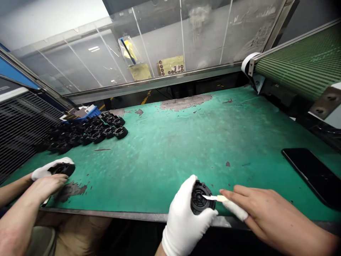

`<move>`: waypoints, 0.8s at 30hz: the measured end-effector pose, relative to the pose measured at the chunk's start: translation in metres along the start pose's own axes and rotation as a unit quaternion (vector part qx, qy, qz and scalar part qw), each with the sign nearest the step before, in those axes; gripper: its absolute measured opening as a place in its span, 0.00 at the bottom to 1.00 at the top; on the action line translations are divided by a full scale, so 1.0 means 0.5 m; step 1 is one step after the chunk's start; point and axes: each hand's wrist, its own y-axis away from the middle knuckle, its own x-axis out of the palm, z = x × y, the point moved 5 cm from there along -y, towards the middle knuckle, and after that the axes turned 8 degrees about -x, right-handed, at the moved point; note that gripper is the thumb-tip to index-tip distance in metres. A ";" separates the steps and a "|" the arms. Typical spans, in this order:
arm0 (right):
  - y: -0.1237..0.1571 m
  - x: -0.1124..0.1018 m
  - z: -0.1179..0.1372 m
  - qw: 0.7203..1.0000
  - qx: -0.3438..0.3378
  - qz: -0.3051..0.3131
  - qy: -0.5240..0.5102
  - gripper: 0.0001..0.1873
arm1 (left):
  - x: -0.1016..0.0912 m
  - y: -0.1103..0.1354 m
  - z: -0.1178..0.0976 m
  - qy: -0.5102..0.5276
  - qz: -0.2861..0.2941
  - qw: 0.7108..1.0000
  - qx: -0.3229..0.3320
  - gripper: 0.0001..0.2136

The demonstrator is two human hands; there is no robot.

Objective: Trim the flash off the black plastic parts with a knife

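- Disc [200,203], black, ringed and ribbed: held at the counter's [160,156] near edge, right of that edge's middle.
- Left hand [188,217], white glove: fingers grasping the disc by its rim, ribbed face turned up.
- Right hand [257,209], bare but for a white cover on one digit, apparently the thumb: fingers pinching the knife [220,198] by its pale handle; blade tip over the disc's face, contact not certain.
- Handling, as judged: rim gripped firmly, left thumb clear of the blade's line; short, light strokes, blade kept shallow to spare the ribs; disc turned rather than wrist twisted.
- Parts [93,133], black, many: heaped toward the counter's far left corner, beside a blue bin [93,111].
- Co-worker's hands [49,183], one gloved: at the near left corner, with another black part [68,170].
- Phone [314,176], screen dark: by the right edge; no brand legible.
- Card [172,66], yellow, round dark marks: beyond the far edge; any wording too small to read.
- Brands: none readable.
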 end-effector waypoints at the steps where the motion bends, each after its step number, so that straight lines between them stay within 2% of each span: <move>1: 0.000 0.000 0.000 1.000 -0.001 0.005 0.003 0.31 | -0.001 0.000 -0.002 -0.001 0.001 1.000 0.001 0.40; 8: 0.010 0.022 0.002 0.997 0.019 0.059 0.053 0.34 | 0.002 0.002 -0.021 0.008 -0.004 1.000 -0.007 0.40; 11: 0.009 0.028 0.005 0.995 0.035 0.068 0.061 0.35 | 0.006 0.004 -0.022 0.014 -0.025 0.999 -0.026 0.42; 14: 0.008 0.030 0.010 0.993 0.050 0.084 0.066 0.35 | 0.011 0.005 -0.014 0.003 -0.045 0.999 -0.017 0.42; 20: 0.016 0.036 0.024 0.983 0.106 0.087 0.120 0.36 | 0.016 0.005 -0.006 -0.002 -0.046 0.999 0.003 0.41; 24: 0.026 0.043 0.024 0.980 0.138 0.082 0.121 0.32 | 0.016 0.008 -0.010 -0.014 -0.059 0.998 -0.001 0.42</move>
